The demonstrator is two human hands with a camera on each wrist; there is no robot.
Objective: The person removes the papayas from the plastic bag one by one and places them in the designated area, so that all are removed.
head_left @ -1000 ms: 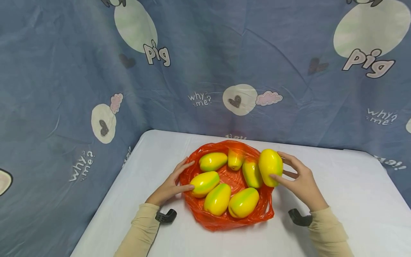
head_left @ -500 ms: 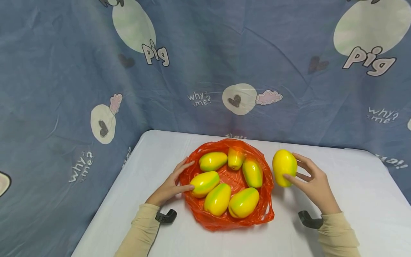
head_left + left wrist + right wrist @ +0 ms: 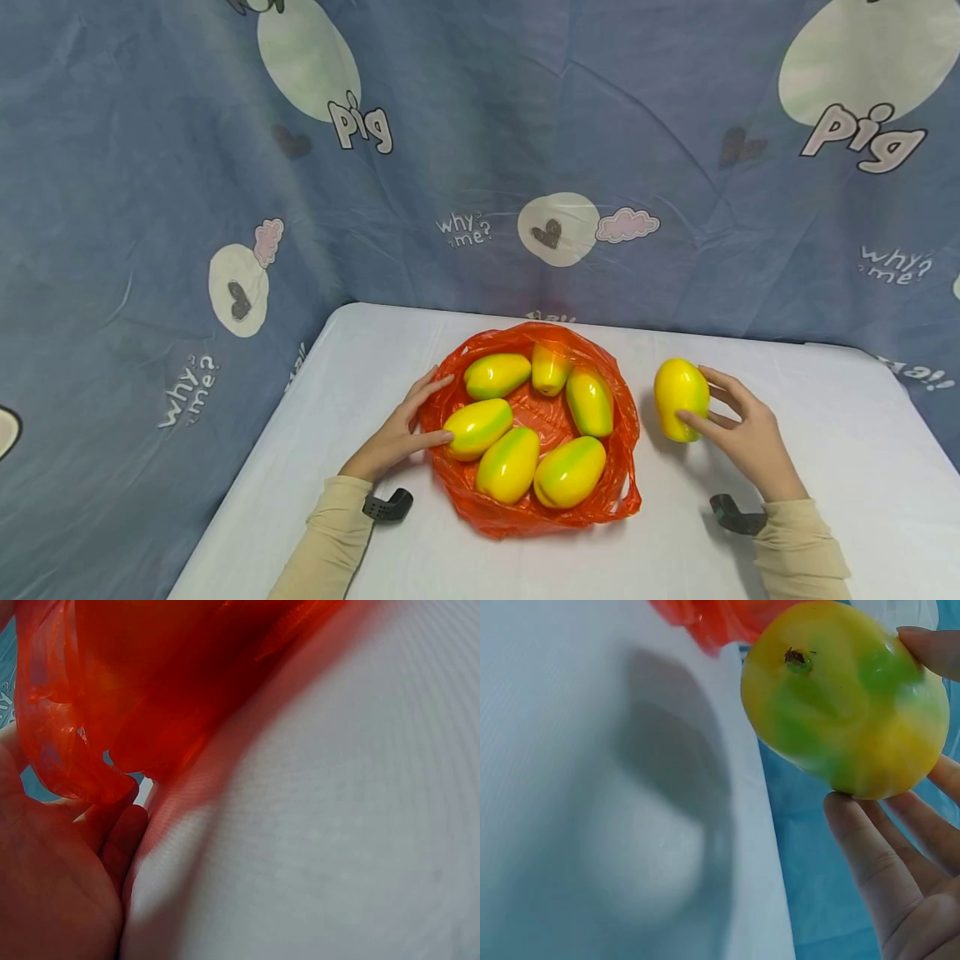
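Note:
A red plastic bag (image 3: pixel 487 521) lies spread wide on the table, with several glossy yellow-green papayas (image 3: pixel 568 473) arranged in a ring inside. My left hand (image 3: pixel 393 437) holds the bag's left rim; its thumb reaches over to a papaya (image 3: pixel 480 427) there. In the left wrist view, red folds hang over the fingers (image 3: pixel 124 836), partly hiding them. To the right of the bag, my right hand (image 3: pixel 746 429) grips another papaya (image 3: pixel 681 400) between thumb and fingers. The right wrist view shows this papaya's (image 3: pixel 840 705) brown stem end and its shadow below, apart from the surface.
The table (image 3: pixel 840 467) has a white cover. Behind and to the left hangs a blue patterned cloth (image 3: pixel 420 183). Dark straps with small devices are on both wrists, seen by the sleeves (image 3: pixel 798 546).
My right hand has carried its papaya rightward from the bag's right rim, out over the white table, lowering it slightly. My left hand and the bag have stayed nearly still.

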